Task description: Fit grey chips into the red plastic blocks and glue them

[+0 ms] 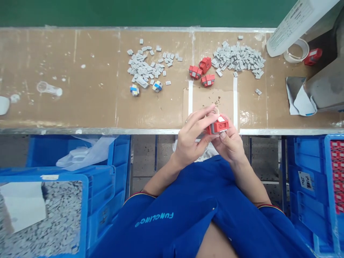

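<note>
Over the front edge of the workbench, a red plastic toy piece [220, 125] with a grey band and a white patch sits between my two hands. My left hand [192, 138] is closed on its left side, fingers reaching over the top. My right hand [230, 143] cups it from the right and below, thumb at its lower edge. My fingers and palms hide part of the piece. Just beyond lie three similar red pieces [208, 80], close together. A pile of small grey plastic parts [238, 57] is at their right, another grey pile [145, 64] at their left.
Two small blue, white and yellow pieces [157, 86] lie by the left pile. A white bottle [292, 27], a tape roll [297, 50] and a grey metal object [325, 82] stand at right. Blue crates [100, 190] flank me below bench height; the left one holds grey parts.
</note>
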### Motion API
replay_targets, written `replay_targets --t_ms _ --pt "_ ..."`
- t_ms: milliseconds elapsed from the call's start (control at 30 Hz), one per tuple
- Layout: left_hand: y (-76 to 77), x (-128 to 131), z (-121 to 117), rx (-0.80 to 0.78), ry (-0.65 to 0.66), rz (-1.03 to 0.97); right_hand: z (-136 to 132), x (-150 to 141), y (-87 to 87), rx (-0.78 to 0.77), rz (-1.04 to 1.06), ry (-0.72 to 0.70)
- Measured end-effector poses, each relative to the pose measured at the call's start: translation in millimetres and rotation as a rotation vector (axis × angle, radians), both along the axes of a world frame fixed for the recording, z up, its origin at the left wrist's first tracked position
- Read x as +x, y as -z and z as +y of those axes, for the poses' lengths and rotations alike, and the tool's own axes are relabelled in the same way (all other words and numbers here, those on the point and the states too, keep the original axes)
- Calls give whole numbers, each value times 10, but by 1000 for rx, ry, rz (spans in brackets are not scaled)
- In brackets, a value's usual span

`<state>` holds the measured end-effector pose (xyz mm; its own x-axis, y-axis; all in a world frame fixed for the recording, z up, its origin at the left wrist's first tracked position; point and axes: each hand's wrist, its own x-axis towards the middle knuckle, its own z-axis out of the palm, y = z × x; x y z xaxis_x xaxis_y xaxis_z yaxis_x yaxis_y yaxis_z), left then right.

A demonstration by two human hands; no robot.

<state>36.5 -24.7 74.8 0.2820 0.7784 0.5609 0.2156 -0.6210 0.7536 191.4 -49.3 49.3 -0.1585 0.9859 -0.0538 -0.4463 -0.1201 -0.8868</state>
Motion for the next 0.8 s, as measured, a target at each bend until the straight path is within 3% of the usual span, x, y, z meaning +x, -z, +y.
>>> replay_targets --t_ms 133,300,400,533,667,733,800 --pt "-4 -62 18 23 58 -19 -9 26 -32 106 -184 17" --pt "-33 -134 -1 -19 43 28 -50 172 -246 460 -598 281" --pt "-60 -160 0 -38 35 47 -54 295 -383 605 -772 259" --pt "-116 -113 43 10 68 20 -50 400 -530 584 -809 209" --pt "-234 72 162 85 196 52 -75 504 -714 616 -972 257" --pt "-272 154 289 77 272 88 -122 689 -810 629 -1106 332" --pt "-250 162 502 37 240 144 -224 1068 -856 579 -1271 442"
